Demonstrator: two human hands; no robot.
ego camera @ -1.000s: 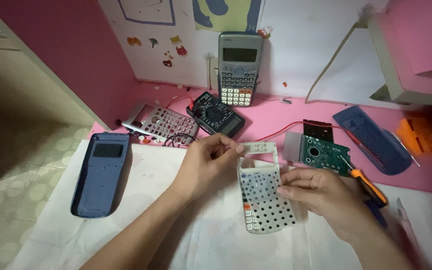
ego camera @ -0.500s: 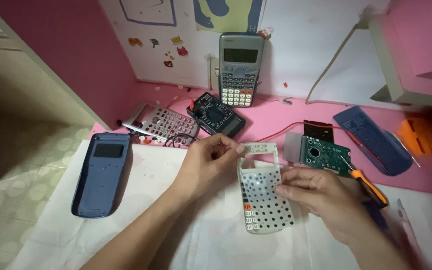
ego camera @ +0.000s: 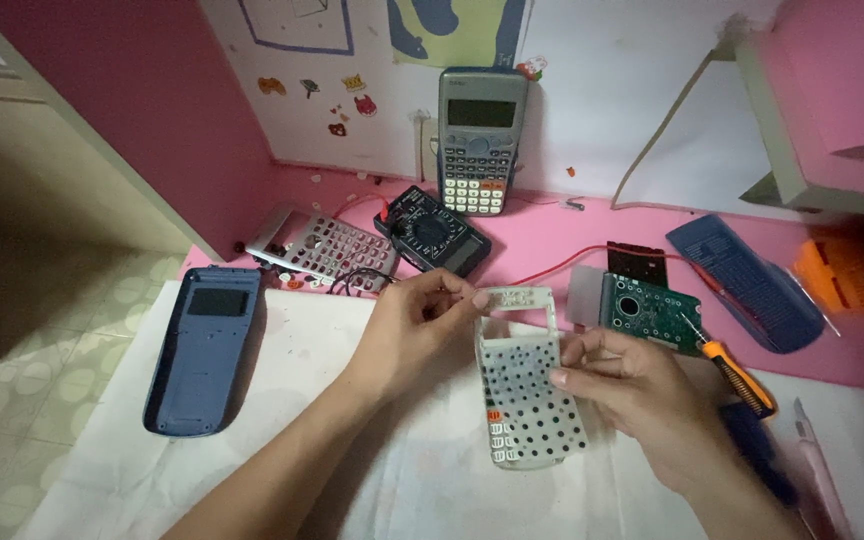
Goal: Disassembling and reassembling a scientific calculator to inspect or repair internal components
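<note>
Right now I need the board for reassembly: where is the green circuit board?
In the head view, the green circuit board lies on the pink desk, right of centre, just beyond the right hand, beside the orange-handled screwdriver.

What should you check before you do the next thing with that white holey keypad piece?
1. Left hand pinches the top of the white keypad frame: ok.
2. Right hand steadies the frame's right edge: ok.
3. Frame is fully in view, not hidden by fingers: ok.
4. Green circuit board lies apart from the frame, on the pink desk: ok.
5. Orange-handled screwdriver lies beside the right hand, within easy reach: ok.
6. All keys seated in the frame's holes: cannot tell; only a few show at its lower left.
</note>
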